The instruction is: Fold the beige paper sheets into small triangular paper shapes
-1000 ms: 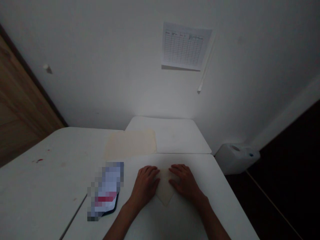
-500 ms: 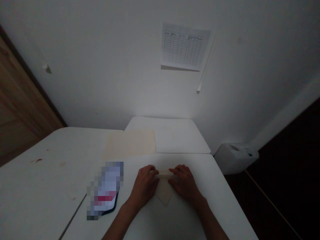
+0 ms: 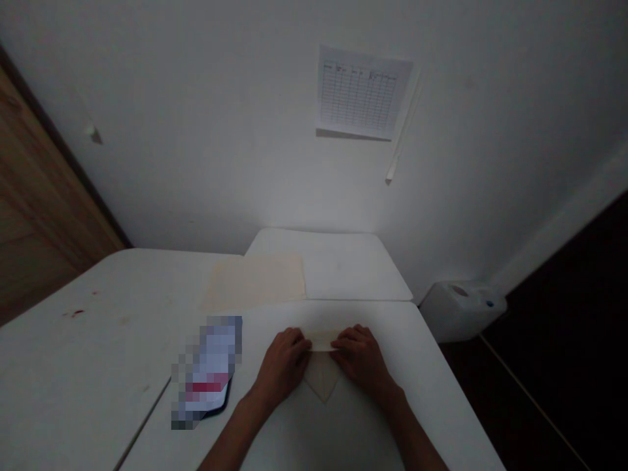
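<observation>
Head view: folded cream sheet (image 3: 321,373) lies point toward me on the surface (image 3: 324,438), between my left hand (image 3: 282,369) and right hand (image 3: 363,360), both open, fingertips resting on its upper fold.

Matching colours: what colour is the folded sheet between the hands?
The folded sheet is pale cream, best seen in the head view.

Left hand (image 3: 282,366), right hand (image 3: 363,363) — bare past the wrists.
</observation>
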Motion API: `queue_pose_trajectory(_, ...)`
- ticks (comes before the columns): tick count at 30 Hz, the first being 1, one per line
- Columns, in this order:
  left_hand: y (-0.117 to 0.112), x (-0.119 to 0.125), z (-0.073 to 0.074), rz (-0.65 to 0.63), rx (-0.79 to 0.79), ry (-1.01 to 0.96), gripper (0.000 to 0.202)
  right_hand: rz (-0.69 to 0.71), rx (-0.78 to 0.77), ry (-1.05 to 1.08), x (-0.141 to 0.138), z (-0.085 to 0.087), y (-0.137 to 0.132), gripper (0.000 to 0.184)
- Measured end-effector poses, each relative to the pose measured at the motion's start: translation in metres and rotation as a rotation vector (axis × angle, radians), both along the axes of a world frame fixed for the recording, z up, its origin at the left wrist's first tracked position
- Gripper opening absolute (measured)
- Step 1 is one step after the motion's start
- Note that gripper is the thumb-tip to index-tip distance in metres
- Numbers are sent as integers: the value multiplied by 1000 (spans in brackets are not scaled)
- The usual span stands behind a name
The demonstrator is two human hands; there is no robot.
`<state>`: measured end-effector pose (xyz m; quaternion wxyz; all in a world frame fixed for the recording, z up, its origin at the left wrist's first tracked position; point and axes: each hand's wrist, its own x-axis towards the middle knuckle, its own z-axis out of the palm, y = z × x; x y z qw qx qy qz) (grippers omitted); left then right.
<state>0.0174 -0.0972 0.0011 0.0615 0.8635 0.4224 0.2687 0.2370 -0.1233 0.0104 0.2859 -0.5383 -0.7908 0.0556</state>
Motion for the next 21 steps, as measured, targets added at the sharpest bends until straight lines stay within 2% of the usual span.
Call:
queue_pose_trajectory(8,-3,0,5,-66,33,46,16,48,65,-19,1,-4,-2,17)
queue_pose_trajectory(15,-9,-3,11,-104,34,138,9,64,61,-54,2,-6,-2,11)
queue_pose_trajectory(21,-11,-1,8,-109,97,195,13,97,42,-86,5,-4,-12,17)
